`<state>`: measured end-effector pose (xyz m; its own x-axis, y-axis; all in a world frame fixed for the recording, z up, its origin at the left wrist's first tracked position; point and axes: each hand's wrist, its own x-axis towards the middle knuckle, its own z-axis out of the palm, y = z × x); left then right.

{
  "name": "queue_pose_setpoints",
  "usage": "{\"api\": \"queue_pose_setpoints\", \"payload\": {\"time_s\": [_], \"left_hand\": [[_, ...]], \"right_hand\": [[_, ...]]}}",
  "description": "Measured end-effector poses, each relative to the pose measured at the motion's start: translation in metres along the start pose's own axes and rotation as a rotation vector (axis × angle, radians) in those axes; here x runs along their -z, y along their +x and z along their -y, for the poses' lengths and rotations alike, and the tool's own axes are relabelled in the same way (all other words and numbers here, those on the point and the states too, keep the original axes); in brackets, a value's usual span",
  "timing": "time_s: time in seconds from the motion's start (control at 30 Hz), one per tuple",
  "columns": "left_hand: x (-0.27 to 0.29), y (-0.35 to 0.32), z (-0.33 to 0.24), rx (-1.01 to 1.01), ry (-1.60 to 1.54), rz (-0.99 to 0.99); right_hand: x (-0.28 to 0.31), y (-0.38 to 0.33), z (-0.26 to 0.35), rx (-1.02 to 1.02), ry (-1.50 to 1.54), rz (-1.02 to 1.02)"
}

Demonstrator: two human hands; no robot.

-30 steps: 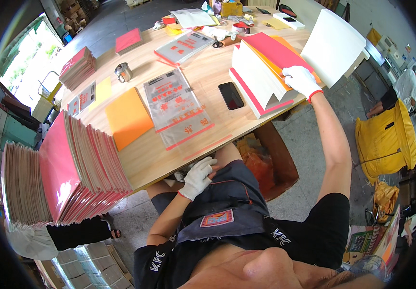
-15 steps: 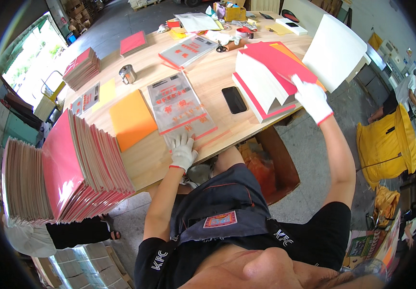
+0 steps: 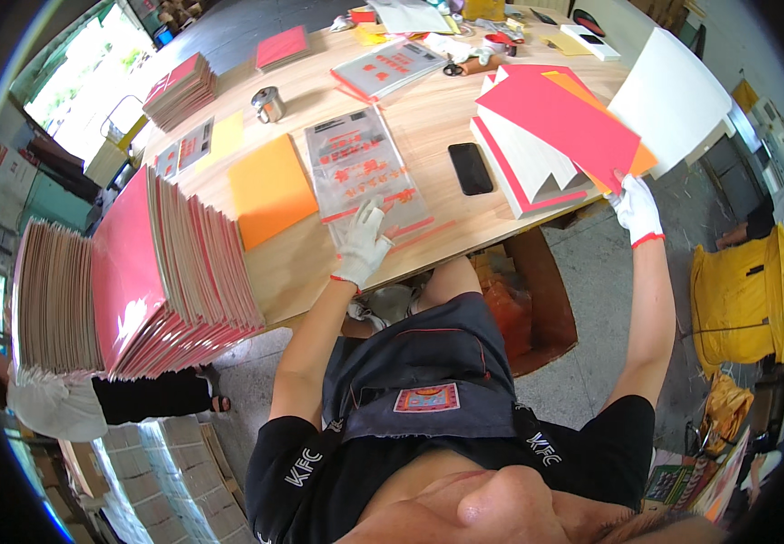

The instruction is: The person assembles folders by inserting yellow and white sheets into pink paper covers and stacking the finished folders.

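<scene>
My right hand (image 3: 637,212), in a white glove, pinches the near corner of a red paper sheet (image 3: 562,120). That sheet slants across a pile of white and red paper (image 3: 523,150), with an orange sheet (image 3: 643,156) showing beneath it. White sheets in the pile bulge upward at the near side. My left hand (image 3: 363,243), also gloved, rests with fingers stretched out on the near end of clear plastic bags with red printing (image 3: 360,163). Left of the bags lies an orange sheet (image 3: 272,189). A black phone (image 3: 471,169) lies between the bags and the pile.
Tall stacks of red plastic-wrapped packs (image 3: 124,272) stand at the left edge. A metal cup (image 3: 267,104), a smaller red stack (image 3: 179,93) and more bags (image 3: 387,68) lie farther back. A white sheet stack (image 3: 673,104) rises at the right; a yellow bag (image 3: 744,299) stands beyond.
My right hand has come down to the red sheet's corner, and the sheet has swung toward me. My left hand has shifted slightly up the bags. The whole view has tilted.
</scene>
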<state>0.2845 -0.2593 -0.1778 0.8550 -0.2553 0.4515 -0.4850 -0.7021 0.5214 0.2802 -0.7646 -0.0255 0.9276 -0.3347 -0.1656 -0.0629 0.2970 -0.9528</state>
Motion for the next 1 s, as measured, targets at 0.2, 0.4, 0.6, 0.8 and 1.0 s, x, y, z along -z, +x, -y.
{"api": "queue_pose_setpoints", "payload": {"time_s": [0.2,0.4,0.6,0.8,1.0], "left_hand": [[0.060,0.009,0.009,0.281,-0.605,0.023],[0.089,0.035,0.018,0.342,-0.945,-0.139],[0.070,-0.001,0.044,0.424,-0.856,-0.058],[0.049,-0.008,0.039,0.556,-0.814,-0.114],[0.046,0.004,0.013,0.458,-0.775,-0.190]], "right_hand": [[-0.082,-0.038,-0.034,0.398,-0.267,0.248],[-0.134,-0.046,-0.125,0.462,-0.606,0.335],[-0.158,-0.049,-0.183,0.298,-0.390,0.525],[-0.178,-0.058,-0.186,0.258,-0.295,0.381],[-0.125,-0.050,-0.178,0.458,-0.921,0.429]]}}
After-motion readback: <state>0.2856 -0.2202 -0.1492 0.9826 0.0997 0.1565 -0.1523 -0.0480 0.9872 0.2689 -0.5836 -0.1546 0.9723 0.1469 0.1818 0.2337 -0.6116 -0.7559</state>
